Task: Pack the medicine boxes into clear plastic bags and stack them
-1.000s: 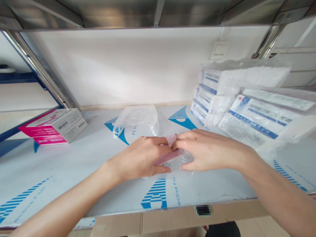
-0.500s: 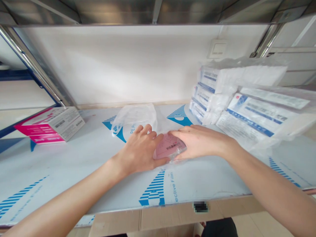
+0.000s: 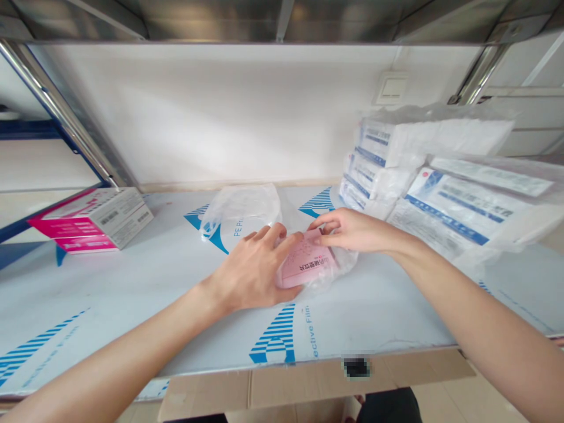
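A small pink box (image 3: 306, 261) with dark printed characters lies on the film-covered shelf, inside a clear plastic bag (image 3: 346, 262). My left hand (image 3: 258, 267) grips the left side of the wrapped box, its thumb along the near edge and its fingers over the far edge. At the box's far right corner, the thumb and curled fingers of my right hand (image 3: 348, 229) pinch together on the bag's film. Some of the fingertips are hidden. Just behind my left hand lies a second clear plastic bag (image 3: 242, 205), flat and crumpled.
Pink and white boxes (image 3: 94, 220) stand at the left. Several plastic-wrapped packs with blue and white print (image 3: 453, 205) are stacked at the right. A metal shelf (image 3: 211, 23) hangs overhead, and a cardboard box (image 3: 211, 392) sits below the front edge.
My right hand has shifted from the box's right end to its far right corner, and its fingers have drawn together. More of the pink box and bag shows. My left hand keeps its hold.
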A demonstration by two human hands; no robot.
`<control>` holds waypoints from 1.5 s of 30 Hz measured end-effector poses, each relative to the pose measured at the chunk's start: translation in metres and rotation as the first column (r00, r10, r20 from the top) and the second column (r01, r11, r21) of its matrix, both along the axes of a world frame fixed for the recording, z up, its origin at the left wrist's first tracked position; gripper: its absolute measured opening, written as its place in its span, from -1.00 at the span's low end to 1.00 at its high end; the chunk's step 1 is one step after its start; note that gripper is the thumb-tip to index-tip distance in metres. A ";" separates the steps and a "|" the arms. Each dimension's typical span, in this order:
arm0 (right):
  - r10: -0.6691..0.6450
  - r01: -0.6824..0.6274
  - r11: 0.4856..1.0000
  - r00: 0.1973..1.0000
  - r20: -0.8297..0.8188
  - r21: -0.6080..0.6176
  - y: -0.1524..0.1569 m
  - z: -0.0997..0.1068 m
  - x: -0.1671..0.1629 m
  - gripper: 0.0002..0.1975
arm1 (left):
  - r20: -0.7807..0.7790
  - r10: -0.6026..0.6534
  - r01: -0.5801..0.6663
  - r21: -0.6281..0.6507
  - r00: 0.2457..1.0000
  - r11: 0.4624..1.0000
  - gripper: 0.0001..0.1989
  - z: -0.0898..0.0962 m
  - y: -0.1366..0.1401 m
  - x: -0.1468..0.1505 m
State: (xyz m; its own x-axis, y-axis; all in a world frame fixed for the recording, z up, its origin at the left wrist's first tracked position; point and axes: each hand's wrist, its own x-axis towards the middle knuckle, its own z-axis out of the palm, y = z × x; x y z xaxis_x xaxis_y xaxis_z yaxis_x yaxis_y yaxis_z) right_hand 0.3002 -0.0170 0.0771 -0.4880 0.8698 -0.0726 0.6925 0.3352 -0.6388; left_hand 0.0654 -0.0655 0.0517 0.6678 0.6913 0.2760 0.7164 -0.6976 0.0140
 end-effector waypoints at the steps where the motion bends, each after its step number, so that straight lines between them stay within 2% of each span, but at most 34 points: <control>1: -0.024 0.020 0.999 0.998 -0.066 -0.050 0.003 -0.001 0.002 -0.66 | -0.001 0.016 -0.016 -0.020 1.000 1.000 -0.28 -0.001 0.000 0.000; 4: -0.075 0.049 0.990 0.978 -0.195 -0.136 0.008 -0.002 0.008 -0.60 | -0.018 0.066 -0.066 -0.053 0.998 0.996 -0.23 -0.002 0.003 -0.001; 10: -0.067 0.010 0.977 0.963 -0.262 -0.212 0.007 0.006 0.017 -0.60 | -0.034 0.102 -0.101 0.016 0.994 0.995 -0.21 -0.002 0.006 -0.006; 13: -0.066 0.006 0.978 0.956 -0.285 -0.208 0.008 0.010 0.024 -0.62 | -0.014 0.135 -0.135 0.019 0.991 0.991 -0.18 0.000 0.007 -0.010; 18: 0.022 -0.064 0.990 0.951 -0.308 -0.125 0.014 0.011 0.039 -0.68 | 0.020 0.174 -0.170 -0.113 0.985 0.979 -0.26 0.004 0.011 -0.017; 21: 0.039 -0.078 0.993 0.928 -0.370 -0.090 0.018 0.008 0.045 -0.66 | 0.067 0.152 -0.133 -0.230 0.986 0.964 -0.34 0.003 0.016 -0.021; 23: 0.021 -0.059 0.996 0.895 -0.445 -0.072 0.021 0.005 0.045 -0.65 | 0.116 0.104 -0.069 -0.270 0.988 0.960 -0.36 0.000 0.020 -0.024; 25: -0.015 -0.005 0.999 0.843 -0.537 -0.036 0.024 0.000 0.043 -0.64 | 0.187 0.068 -0.022 -0.240 0.980 0.971 -0.30 -0.003 0.024 -0.025; 29: -0.071 0.183 0.980 0.685 -0.725 0.077 0.029 -0.007 0.034 -0.61 | 0.395 0.101 -0.072 -0.089 0.913 0.993 -0.16 -0.001 0.032 -0.027; 32: -0.068 0.259 0.958 0.622 -0.780 0.123 0.026 -0.006 0.028 -0.59 | 0.494 0.100 -0.056 -0.101 0.864 0.993 -0.21 0.004 0.036 -0.028; 36: -0.067 0.147 0.988 0.673 -0.737 0.045 0.022 -0.006 0.022 -0.47 | 0.506 0.033 0.017 -0.094 0.862 0.995 -0.40 0.003 0.035 -0.025; 39: -0.029 0.100 0.993 0.744 -0.668 0.067 0.023 -0.012 0.019 -0.50 | 0.614 -0.010 0.113 -0.130 0.789 0.985 -0.52 -0.001 0.035 -0.019; 42: 0.049 0.148 0.954 0.783 -0.620 0.262 0.024 -0.018 0.016 -0.61 | 0.732 -0.018 0.218 -0.180 0.681 0.959 -0.60 -0.001 0.035 -0.019; 43: 0.080 0.169 0.923 0.794 -0.602 0.345 0.022 -0.019 0.015 -0.63 | 0.741 -0.023 0.215 -0.164 0.671 0.963 -0.63 -0.001 0.035 -0.020; 45: 0.130 0.200 0.835 0.833 -0.537 0.512 0.018 -0.019 0.012 -0.69 | 0.715 -0.039 0.142 -0.085 0.698 0.986 -0.68 0.002 0.035 -0.025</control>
